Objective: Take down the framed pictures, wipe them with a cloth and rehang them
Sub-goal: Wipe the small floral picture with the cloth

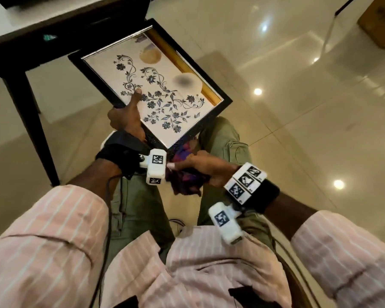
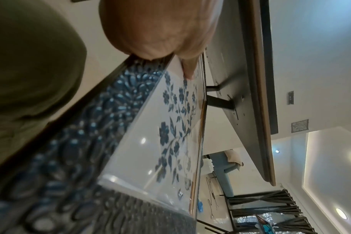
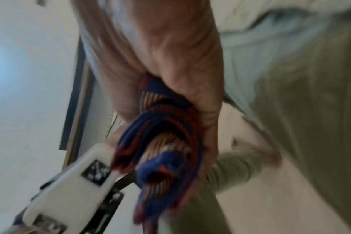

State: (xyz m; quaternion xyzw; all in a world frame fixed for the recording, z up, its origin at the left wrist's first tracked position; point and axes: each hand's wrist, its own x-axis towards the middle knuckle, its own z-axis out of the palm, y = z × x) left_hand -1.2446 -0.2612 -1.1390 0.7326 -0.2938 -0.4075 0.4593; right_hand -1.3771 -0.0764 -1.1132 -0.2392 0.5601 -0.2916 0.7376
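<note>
A framed picture with a black ornate frame and blue flowers on white lies face up and tilted, low in front of me over my legs. My left hand grips its near left edge, the thumb pressed on the glass; the other fingers are hidden under the frame. In the left wrist view the thumb rests on the framed picture. My right hand holds a bunched blue, red and purple cloth just below the frame's near corner. The right wrist view, blurred, has the fingers wrapped around the cloth.
A dark-legged table stands at the left and behind the frame. Glossy tiled floor stretches to the right. A cardboard box sits at the far right. My green trousers are below the frame.
</note>
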